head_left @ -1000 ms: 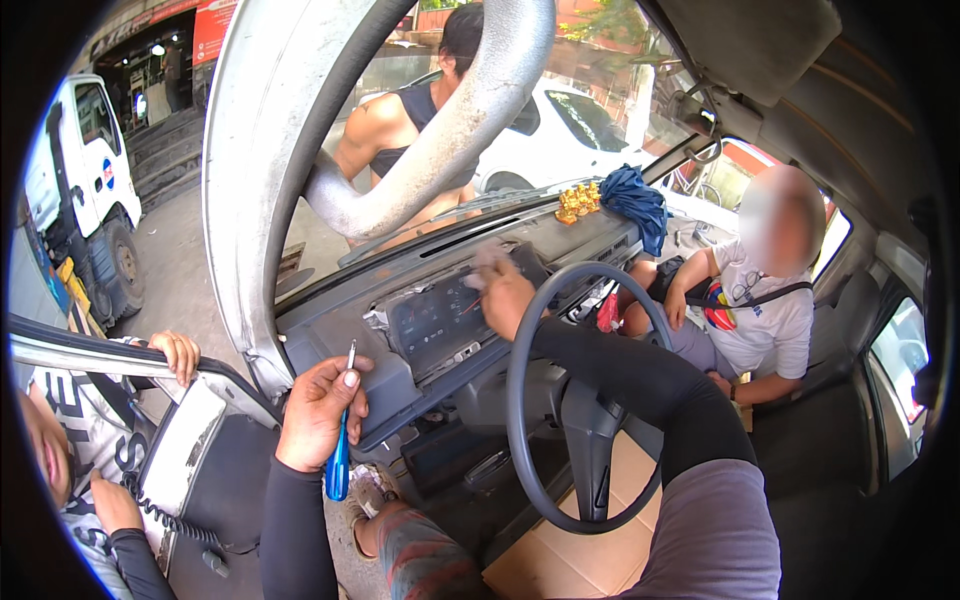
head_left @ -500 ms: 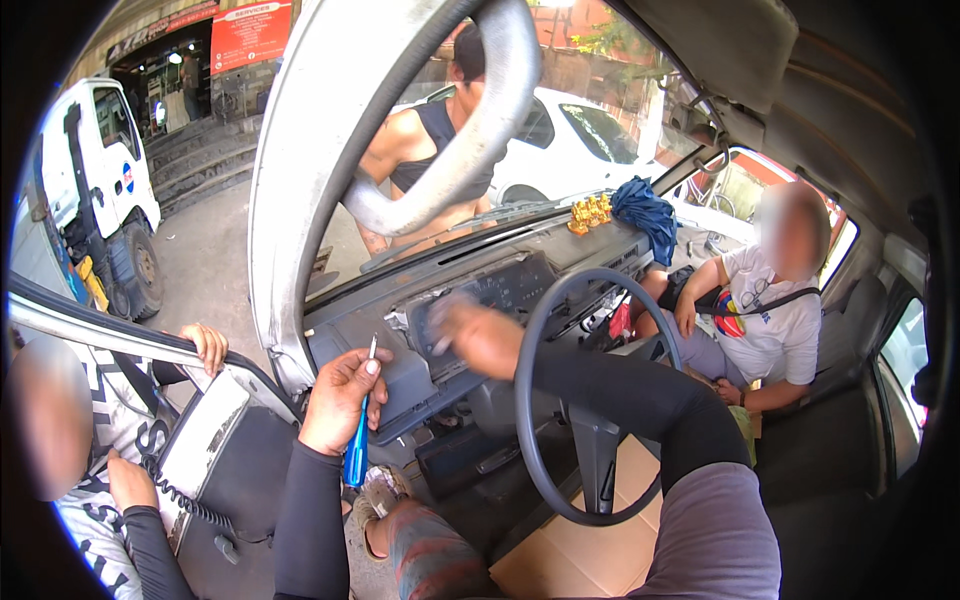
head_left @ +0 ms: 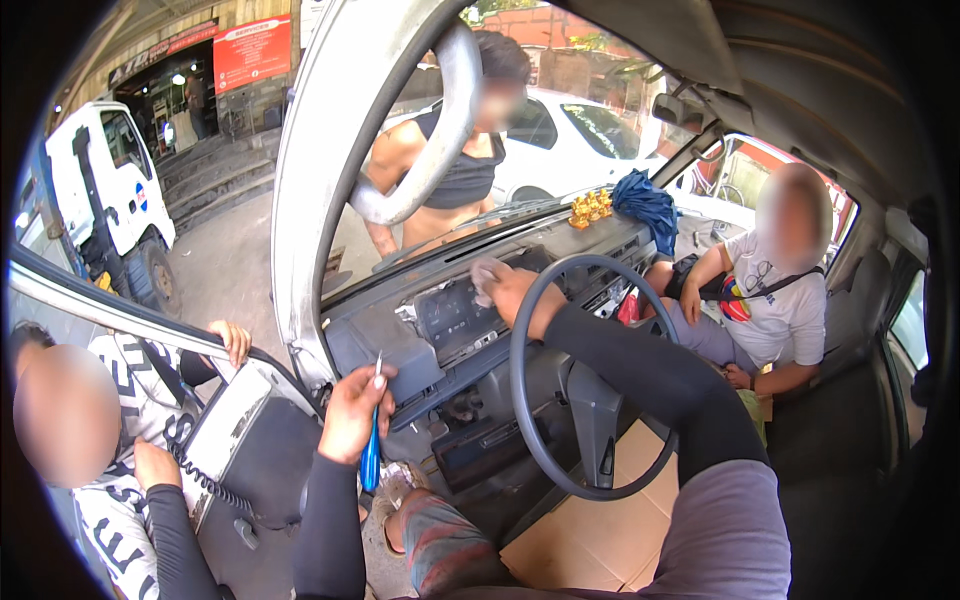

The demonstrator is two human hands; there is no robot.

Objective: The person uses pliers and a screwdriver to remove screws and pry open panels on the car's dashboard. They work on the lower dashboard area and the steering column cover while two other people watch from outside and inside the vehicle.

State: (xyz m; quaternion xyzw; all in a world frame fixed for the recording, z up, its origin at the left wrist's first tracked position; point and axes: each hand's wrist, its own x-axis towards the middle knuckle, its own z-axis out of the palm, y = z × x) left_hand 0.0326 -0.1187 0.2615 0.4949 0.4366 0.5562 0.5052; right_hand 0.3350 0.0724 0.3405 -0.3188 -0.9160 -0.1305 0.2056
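A vehicle cab is shown, with a street visible through the windscreen and past the frame pillar. At the upper left of the frame, a red sign (head_left: 252, 55) is printed with pale lettering. A round red, white and blue emblem (head_left: 141, 199) is carried on the door of a white truck (head_left: 118, 170). Large dark letters are printed on the white shirt (head_left: 105, 515) of a co-worker at the lower left; a coloured print is borne by the pale shirt (head_left: 798, 318) of a person seated at the right. The small markings on the instrument panel (head_left: 450, 318), at the centre of the frame, cannot be read.

A screwdriver (head_left: 371, 460) is clamped in the left hand (head_left: 353, 410), left of and below the panel. Its shank is directed upward past the thumb; its blue handle projects below the curled fingers. A pale cloth (head_left: 484, 280) is gripped at the fingertips of the right hand (head_left: 525, 300), over the panel's right part. Whether the panel is touched by the cloth cannot be told. The steering wheel (head_left: 517, 380) is partly overlapped by the right sleeve (head_left: 640, 360).
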